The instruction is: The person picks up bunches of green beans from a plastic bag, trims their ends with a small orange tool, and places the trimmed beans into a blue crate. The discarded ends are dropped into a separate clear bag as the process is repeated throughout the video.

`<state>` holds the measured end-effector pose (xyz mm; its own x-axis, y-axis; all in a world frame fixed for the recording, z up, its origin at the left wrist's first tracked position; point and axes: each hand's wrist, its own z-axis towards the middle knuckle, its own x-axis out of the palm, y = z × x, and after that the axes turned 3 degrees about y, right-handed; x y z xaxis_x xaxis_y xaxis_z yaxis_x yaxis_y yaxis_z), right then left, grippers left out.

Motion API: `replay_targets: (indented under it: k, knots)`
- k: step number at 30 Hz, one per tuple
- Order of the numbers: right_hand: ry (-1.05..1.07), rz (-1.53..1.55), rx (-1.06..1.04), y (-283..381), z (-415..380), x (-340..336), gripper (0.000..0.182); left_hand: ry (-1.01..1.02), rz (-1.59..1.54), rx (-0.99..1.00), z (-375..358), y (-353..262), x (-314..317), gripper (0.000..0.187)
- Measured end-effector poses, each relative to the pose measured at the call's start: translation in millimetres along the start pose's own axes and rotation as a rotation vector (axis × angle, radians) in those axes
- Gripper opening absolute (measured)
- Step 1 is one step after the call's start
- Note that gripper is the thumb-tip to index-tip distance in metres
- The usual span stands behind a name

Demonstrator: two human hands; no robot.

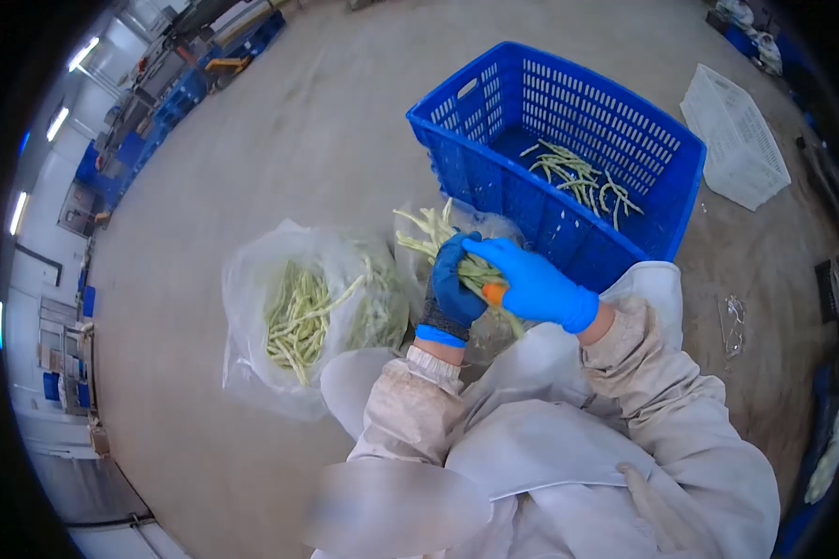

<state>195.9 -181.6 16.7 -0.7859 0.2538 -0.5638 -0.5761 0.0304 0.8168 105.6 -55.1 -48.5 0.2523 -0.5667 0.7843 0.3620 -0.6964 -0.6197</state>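
Observation:
My left hand (455,287), in a dark blue coated glove, is closed around a bunch of long green beans (426,233). The bean ends fan out beyond its fingers to the upper left. My right hand (539,284), in a bright blue glove, presses against the same bunch with its fingers curled. A small orange piece (495,293) shows under that hand; I cannot tell what kind of thing it is. To the left, a clear plastic bag (244,279) lies open with many beans (298,321) inside. Another clear bag (497,228) sits behind and below my hands.
A blue slatted crate (531,182) stands just beyond my hands, with some loose beans (583,177) on its bottom. A white basket (732,140) is to its right on the floor. Equipment and blue pallets (182,98) line the far left wall.

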Motion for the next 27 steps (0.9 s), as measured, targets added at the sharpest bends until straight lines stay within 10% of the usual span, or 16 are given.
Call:
replay_targets:
  k: [2,3,17,27]
  knots:
    - [-0.039,0.025,-0.068,-31,7,-18,0.052,0.095,0.292,0.062,26,6,-1,0.026]
    - [-0.068,0.21,-0.02,-43,10,-30,0.052,0.035,-0.336,-0.295,39,-6,16,0.028]
    - [-0.478,1.025,0.213,-113,-7,-189,0.04,0.356,-0.112,-0.63,196,32,130,0.045]
    - [-0.734,0.47,0.217,-170,-2,-192,0.045,0.273,-0.307,-0.753,251,92,106,0.054]
